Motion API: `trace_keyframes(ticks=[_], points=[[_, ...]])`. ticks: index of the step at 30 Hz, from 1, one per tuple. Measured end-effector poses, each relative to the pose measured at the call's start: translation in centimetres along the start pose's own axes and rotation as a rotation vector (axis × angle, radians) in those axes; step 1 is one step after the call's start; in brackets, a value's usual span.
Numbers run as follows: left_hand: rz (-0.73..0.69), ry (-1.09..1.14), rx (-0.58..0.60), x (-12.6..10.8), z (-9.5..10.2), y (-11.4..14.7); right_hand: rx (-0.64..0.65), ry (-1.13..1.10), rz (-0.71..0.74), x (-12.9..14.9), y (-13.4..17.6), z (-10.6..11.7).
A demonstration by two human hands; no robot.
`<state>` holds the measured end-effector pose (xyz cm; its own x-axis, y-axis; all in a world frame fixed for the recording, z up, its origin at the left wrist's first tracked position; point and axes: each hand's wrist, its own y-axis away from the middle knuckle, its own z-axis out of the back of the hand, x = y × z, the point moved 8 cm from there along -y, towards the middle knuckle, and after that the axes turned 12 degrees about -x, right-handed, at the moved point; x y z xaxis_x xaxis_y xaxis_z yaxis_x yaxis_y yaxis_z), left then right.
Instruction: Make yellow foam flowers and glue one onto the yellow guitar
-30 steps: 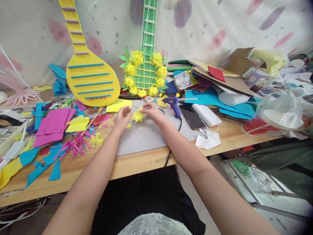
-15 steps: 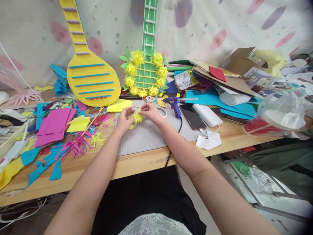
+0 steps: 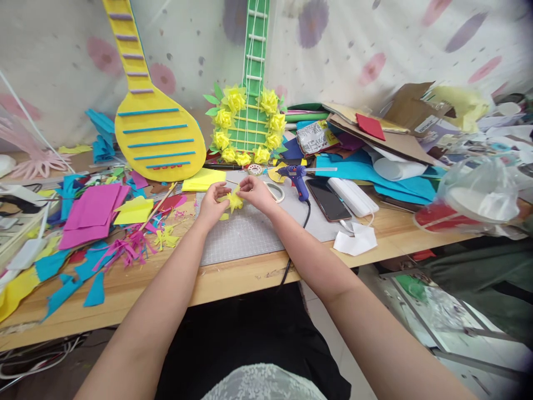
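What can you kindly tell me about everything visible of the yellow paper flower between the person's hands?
The yellow paper flower looks thin and crepe-like, with pointed petals spreading low. It is over the gray cutting mat, contact with it unclear. The right hand seems to pinch its upper part; the left hand is at its left side, its grip unclear. Fingers hide some of the flower.

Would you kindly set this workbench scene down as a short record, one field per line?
left hand: at the left edge of the yellow paper flower, its grip unclear
right hand: fingertips at the flower's upper right
beneath: grey gridded cutting mat
right of hands: blue-purple glue gun, black-screened phone
behind: green instrument-shaped craft ringed with yellow flowers
left of hands: loose magenta paper sheets
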<state>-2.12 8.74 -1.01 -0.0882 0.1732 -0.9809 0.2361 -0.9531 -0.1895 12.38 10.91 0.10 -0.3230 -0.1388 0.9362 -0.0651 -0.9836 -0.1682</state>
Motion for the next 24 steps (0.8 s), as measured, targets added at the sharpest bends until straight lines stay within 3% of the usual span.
trace_keyframes(ticks=[14,24], points=[[-0.005,0.012,-0.038,0.0,-0.1,-0.3,-0.025,0.104,0.139,1.1,0.2,0.0],[-0.04,-0.044,-0.084,0.1,-0.4,-0.5,-0.093,-0.102,0.021,0.4,0.0,1.1]])
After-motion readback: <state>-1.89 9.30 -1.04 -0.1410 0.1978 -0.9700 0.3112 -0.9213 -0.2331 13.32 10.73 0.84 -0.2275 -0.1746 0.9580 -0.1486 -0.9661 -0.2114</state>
